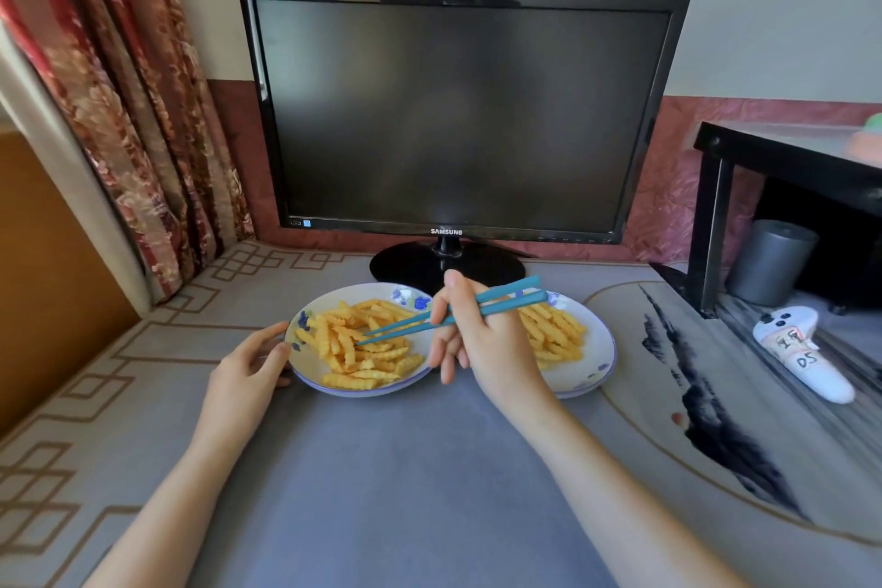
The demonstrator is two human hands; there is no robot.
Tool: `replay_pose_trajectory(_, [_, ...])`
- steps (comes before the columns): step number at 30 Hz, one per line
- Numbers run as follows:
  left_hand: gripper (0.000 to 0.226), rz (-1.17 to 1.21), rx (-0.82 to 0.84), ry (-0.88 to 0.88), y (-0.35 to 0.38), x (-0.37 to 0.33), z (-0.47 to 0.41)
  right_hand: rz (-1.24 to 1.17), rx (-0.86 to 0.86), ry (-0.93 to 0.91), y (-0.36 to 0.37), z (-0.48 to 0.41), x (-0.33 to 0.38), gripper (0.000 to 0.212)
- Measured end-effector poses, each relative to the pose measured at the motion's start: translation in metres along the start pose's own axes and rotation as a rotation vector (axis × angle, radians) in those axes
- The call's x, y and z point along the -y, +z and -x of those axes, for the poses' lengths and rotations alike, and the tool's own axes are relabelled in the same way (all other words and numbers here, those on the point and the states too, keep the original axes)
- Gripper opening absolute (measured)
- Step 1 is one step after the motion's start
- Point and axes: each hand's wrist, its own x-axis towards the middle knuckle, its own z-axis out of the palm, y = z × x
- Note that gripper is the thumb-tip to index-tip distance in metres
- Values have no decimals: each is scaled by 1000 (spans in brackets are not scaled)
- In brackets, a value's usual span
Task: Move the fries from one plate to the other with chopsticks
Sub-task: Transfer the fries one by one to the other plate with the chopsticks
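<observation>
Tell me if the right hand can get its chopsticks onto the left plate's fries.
Probably yes: the right hand holds the chopsticks with tips over those fries, nothing between, and the left hand holds the left plate.

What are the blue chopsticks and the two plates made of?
Chopsticks: probably plastic, evenly teal and smooth. Left plate and right plate: likely glazed ceramic, glossy white with blue flower prints, though melamine could look alike.

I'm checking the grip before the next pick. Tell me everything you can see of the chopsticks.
The chopsticks are a teal pair, plastic by the look, with squared thick ends. The right hand grips them near mid-length. They slant down to the left, tips close together, at the fries on the left plate.
</observation>
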Motion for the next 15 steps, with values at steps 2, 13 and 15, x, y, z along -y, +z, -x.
replay_pose_trajectory(2, [28, -2, 2, 3, 0, -1, 1, 7, -22, -15, 1, 1, -2, 43])
replay_pose_trajectory(13, [29, -5, 6, -4, 0, 0, -1, -5, -267, -37, -38, 8, 9, 46])
replay_pose_trajectory(15, [29, -9, 5, -6, 0, 0, 0, 26, -318, -48, -54, 11, 11, 45])
